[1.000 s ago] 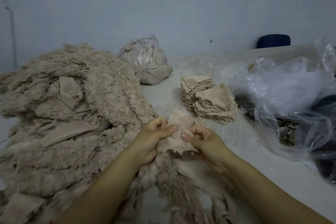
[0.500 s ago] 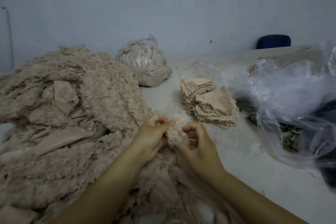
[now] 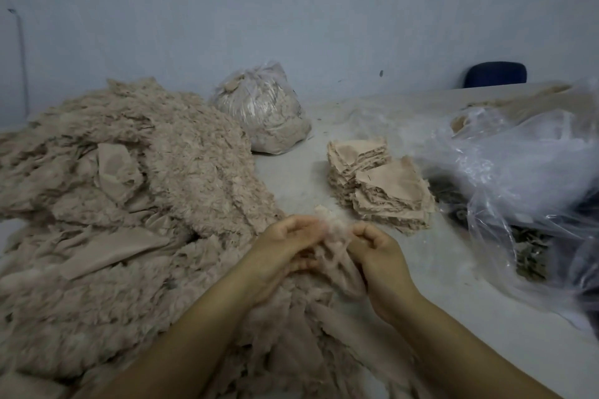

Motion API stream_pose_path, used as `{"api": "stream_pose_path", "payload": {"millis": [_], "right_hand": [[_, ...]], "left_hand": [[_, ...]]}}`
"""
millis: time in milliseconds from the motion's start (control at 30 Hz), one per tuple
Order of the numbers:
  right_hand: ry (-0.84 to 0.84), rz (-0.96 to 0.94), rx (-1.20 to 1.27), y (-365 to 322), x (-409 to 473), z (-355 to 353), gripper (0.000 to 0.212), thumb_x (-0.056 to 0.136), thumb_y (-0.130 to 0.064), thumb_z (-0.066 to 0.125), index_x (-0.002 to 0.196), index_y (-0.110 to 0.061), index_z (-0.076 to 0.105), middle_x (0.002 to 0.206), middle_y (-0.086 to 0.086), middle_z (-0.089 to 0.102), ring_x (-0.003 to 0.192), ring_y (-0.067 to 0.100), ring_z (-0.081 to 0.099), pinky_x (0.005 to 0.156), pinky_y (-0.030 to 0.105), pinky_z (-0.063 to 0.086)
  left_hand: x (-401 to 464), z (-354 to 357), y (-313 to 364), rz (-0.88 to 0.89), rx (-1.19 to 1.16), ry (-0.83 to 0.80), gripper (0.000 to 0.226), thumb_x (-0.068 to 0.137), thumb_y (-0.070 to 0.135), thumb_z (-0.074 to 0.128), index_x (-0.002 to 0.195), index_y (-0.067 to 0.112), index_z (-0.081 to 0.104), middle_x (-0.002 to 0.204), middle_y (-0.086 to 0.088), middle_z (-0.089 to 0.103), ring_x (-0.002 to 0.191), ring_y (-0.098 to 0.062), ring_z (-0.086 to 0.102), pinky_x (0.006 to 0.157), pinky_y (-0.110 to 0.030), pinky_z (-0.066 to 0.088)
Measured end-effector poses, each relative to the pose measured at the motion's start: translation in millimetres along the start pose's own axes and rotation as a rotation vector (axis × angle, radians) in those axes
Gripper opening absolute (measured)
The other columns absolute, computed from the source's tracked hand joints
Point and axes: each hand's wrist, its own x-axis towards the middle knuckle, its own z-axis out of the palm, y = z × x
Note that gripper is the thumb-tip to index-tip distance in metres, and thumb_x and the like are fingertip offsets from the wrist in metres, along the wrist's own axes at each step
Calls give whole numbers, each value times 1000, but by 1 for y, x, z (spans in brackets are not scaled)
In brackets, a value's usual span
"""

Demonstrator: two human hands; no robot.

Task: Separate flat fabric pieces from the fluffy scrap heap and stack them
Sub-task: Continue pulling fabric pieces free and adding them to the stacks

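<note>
Room: pale blue-grey wall (image 3: 291,10) rose behind a grey table (image 3: 486,334); a dark blue chair back (image 3: 495,74) showed at far right.
Table: a fluffy beige scrap heap (image 3: 129,204) covered the left side, a tied plastic bag of scraps (image 3: 262,110) sat behind it, and loose clear plastic sheeting (image 3: 518,178) lay at right.
Stack: flat fabric pieces (image 3: 379,185) were piled between the heap and the sheeting.
Left hand (image 3: 285,253): fingers curled, pinching a fluffy tuft (image 3: 330,230).
Right hand (image 3: 379,256): fingers curled on the same tuft, just above the heap's near edge.
</note>
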Motion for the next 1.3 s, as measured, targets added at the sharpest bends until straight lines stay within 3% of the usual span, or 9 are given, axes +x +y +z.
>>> {"api": "stream_pose_path", "payload": {"millis": [100, 233, 367, 500, 633, 767, 1000, 1167, 1300], "right_hand": [[-11, -20, -36, -1, 0, 12, 14, 94, -9, 57, 82, -6, 63, 75, 16, 63, 68, 27, 60, 67, 39, 50], [132, 47, 55, 1, 11, 8, 19, 100, -7, 42, 83, -10, 49, 69, 7, 53, 59, 17, 51, 54, 32, 43], [155, 54, 39, 1, 16, 4, 16, 98, -2, 37, 91, -10, 48, 81, 13, 52, 71, 23, 48, 59, 35, 40], [-55, 36, 16, -7, 15, 14, 14, 97, -9, 48, 85, -12, 57, 74, 15, 61, 63, 23, 56, 54, 30, 45], [45, -49, 1, -13, 23, 13, 24, 93, -30, 59, 78, -12, 63, 62, -2, 65, 62, 16, 59, 56, 24, 48], [-209, 170, 34, -4, 20, 5, 60, 79, -65, 51, 99, -11, 70, 92, 10, 74, 87, 26, 71, 78, 40, 57], [-68, -111, -58, 9, 14, 15, 7, 92, -21, 61, 89, -15, 60, 73, -7, 64, 68, 9, 60, 61, 26, 47], [-31, -84, -54, 10, 9, 26, 32, 91, -44, 55, 100, -14, 59, 84, -4, 70, 78, 12, 67, 73, 34, 52], [-117, -57, -27, 19, 2, 26, 32, 86, -30, 64, 79, -2, 52, 54, -4, 54, 46, 7, 49, 47, 20, 40]], "left_hand": [[4, 7, -5, 36, 119, 67, 52, 62, 20, 84, 107, 13, 60, 103, -12, 62, 77, -15, 66, 66, -27, 56], [6, -8, -1, 0, 131, 108, 15, 83, -7, 63, 92, 4, 59, 68, -9, 61, 53, -12, 55, 50, -19, 47], [4, -12, 1, -12, 207, 42, 26, 81, 24, 70, 99, 9, 61, 73, -4, 62, 55, -9, 52, 51, -20, 42], [13, -4, 6, 37, 315, -14, 70, 57, 51, 84, 115, 23, 58, 110, -1, 67, 100, -11, 65, 89, -28, 51], [19, 4, 8, 85, 262, 113, 5, 86, 14, 67, 86, 9, 66, 77, -5, 70, 67, -13, 64, 59, -21, 51], [25, 0, 10, 86, 187, 249, 15, 95, 13, 53, 87, 3, 61, 83, -15, 66, 74, -24, 61, 71, -34, 50], [25, 1, 16, -39, -9, 152, 22, 92, 22, 56, 78, 6, 62, 72, -9, 62, 62, -17, 60, 58, -27, 47], [23, 14, 5, 53, 11, 179, 16, 90, 13, 60, 86, -2, 62, 69, -8, 66, 58, -14, 63, 51, -22, 49], [34, 13, 6, 163, 39, 438, 16, 96, 14, 52, 80, 10, 52, 80, -11, 56, 76, -22, 53, 69, -34, 45]]}}
